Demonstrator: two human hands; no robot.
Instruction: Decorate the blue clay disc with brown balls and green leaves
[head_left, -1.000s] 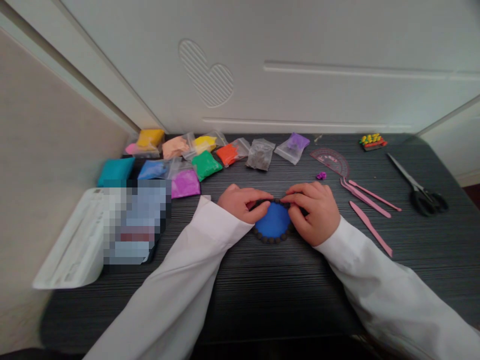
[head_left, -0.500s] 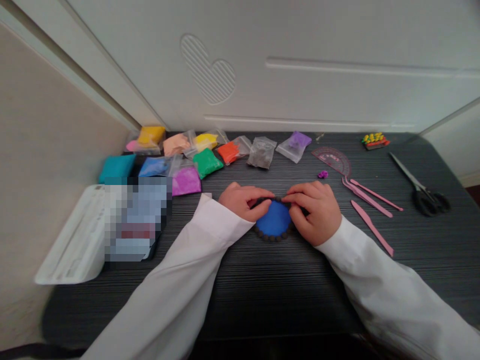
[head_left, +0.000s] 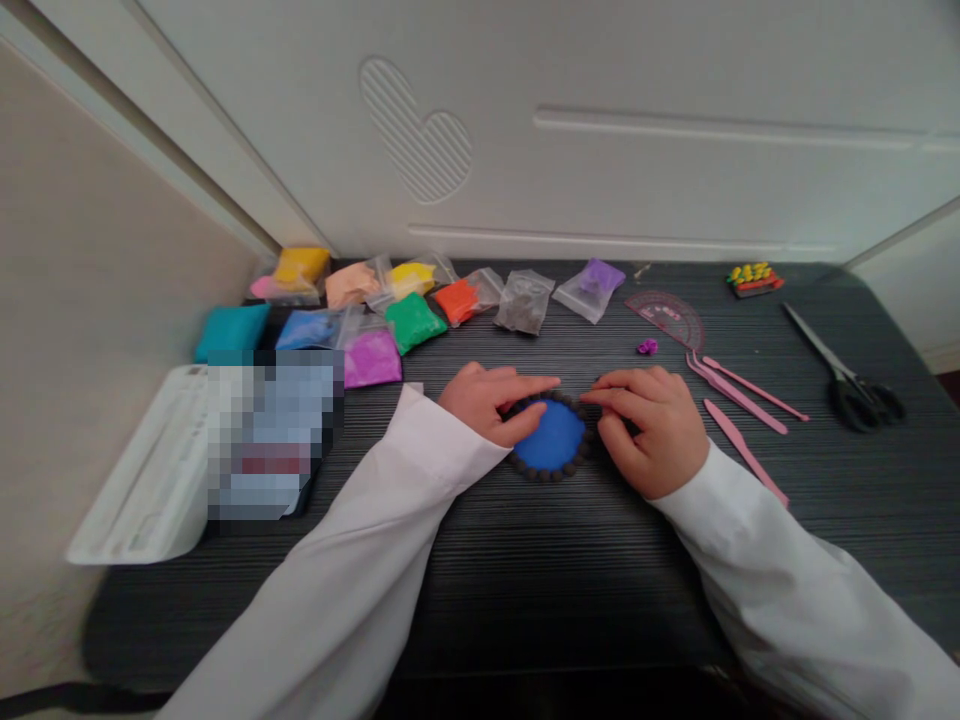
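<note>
A flat blue clay disc (head_left: 550, 440), edged with small dark clay balls (head_left: 556, 475), lies on the dark table. Over its upper left edge rests my left hand (head_left: 489, 402). The left thumb touches the blue surface and the forefinger stretches along the outside of the far rim, so that the rim sits between them. Just right of the disc is my right hand (head_left: 651, 432), closed, with fingertips drawn together close to the rim. A dark speck shows by those fingertips; what they hold, if anything, is hidden.
Bags of coloured clay, including green (head_left: 415, 323) and magenta (head_left: 373, 357), line the back left. A white tray (head_left: 135, 470) and a blurred phone-like object (head_left: 274, 440) lie left. Rightward are a purple lump (head_left: 647, 347), protractor (head_left: 667, 318), pink tweezers (head_left: 739, 395), pink knife (head_left: 742, 450) and scissors (head_left: 847, 375).
My right hand has moved a little to the right, away from the disc's far rim. My left forefinger has straightened slightly, while the left hand stays at the disc.
</note>
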